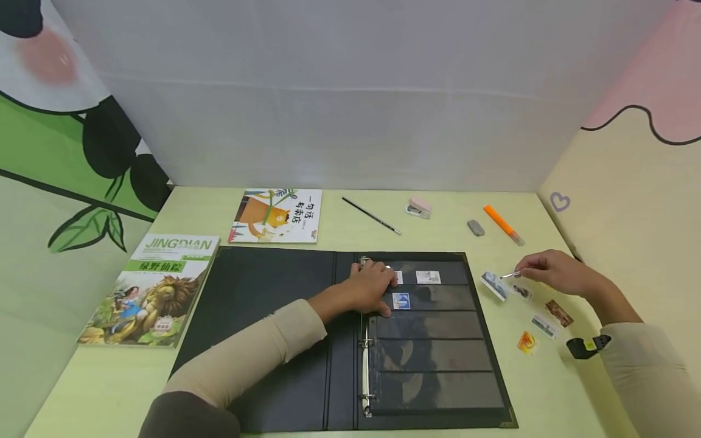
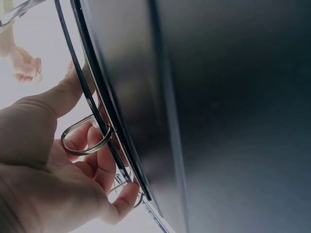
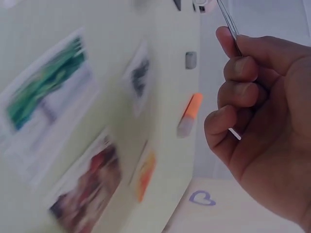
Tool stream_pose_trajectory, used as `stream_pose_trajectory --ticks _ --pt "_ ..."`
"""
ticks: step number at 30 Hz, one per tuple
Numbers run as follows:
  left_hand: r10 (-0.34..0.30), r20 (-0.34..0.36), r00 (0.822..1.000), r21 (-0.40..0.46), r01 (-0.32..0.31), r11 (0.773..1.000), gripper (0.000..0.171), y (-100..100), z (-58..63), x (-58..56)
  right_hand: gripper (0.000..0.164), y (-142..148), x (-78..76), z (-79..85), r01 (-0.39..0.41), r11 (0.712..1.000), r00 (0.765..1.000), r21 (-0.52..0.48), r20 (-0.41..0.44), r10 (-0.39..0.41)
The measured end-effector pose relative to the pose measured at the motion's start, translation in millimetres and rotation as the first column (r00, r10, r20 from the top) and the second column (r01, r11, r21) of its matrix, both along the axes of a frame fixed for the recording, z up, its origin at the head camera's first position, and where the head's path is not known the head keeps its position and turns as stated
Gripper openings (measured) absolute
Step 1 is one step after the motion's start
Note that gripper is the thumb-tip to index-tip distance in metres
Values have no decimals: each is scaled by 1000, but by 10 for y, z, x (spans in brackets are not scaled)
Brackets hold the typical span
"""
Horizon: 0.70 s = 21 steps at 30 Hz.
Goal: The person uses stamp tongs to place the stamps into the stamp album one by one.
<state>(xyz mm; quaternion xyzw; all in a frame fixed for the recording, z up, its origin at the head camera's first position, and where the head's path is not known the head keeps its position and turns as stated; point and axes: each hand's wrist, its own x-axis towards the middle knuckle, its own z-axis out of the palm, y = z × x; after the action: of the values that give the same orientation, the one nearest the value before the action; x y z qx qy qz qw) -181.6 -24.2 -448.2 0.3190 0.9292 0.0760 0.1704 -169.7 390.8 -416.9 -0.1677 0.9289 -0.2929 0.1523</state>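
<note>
My right hand (image 1: 555,272) pinches metal tweezers (image 3: 228,22) beside the album's right edge. Their tip meets a bluish stamp (image 1: 495,286), which looks tilted off the table; whether it is clamped I cannot tell. My left hand (image 1: 368,287) rests on the top left of a black stamp page (image 1: 432,356) in the open ring album (image 1: 274,365), by the metal rings (image 2: 87,136). Its fingers partly cover one stamp (image 1: 398,277). Another pale stamp (image 1: 428,277) lies in the top row, and a blue one (image 1: 401,301) sits in the second row.
Several loose stamps lie right of the album, among them a brown one (image 1: 559,313) and an orange one (image 1: 527,342). Behind are a pencil (image 1: 371,215), stapler (image 1: 418,207), grey eraser (image 1: 476,228), orange marker (image 1: 504,225) and picture book (image 1: 275,215). A green-white book (image 1: 150,289) lies left.
</note>
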Motion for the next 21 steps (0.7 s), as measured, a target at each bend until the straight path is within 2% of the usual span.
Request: stream_pose_trajectory --ticks 6,13,17,21 --pt "-6 -4 1000 -3 6 1000 51 2 7 1 16 -276 -274 77 -54 998 994 38 -90 57" --pt "-8 -2 1000 11 8 1000 51 2 46 18 18 -677 -592 -39 -117 991 987 60 -101 123" --pt "-4 0 1000 17 4 1000 51 5 43 19 16 -917 -676 -87 -211 973 969 96 -110 221" --pt "0 1 1000 17 0 1000 52 1 41 22 15 -1104 -683 -95 -307 943 949 132 -35 314"
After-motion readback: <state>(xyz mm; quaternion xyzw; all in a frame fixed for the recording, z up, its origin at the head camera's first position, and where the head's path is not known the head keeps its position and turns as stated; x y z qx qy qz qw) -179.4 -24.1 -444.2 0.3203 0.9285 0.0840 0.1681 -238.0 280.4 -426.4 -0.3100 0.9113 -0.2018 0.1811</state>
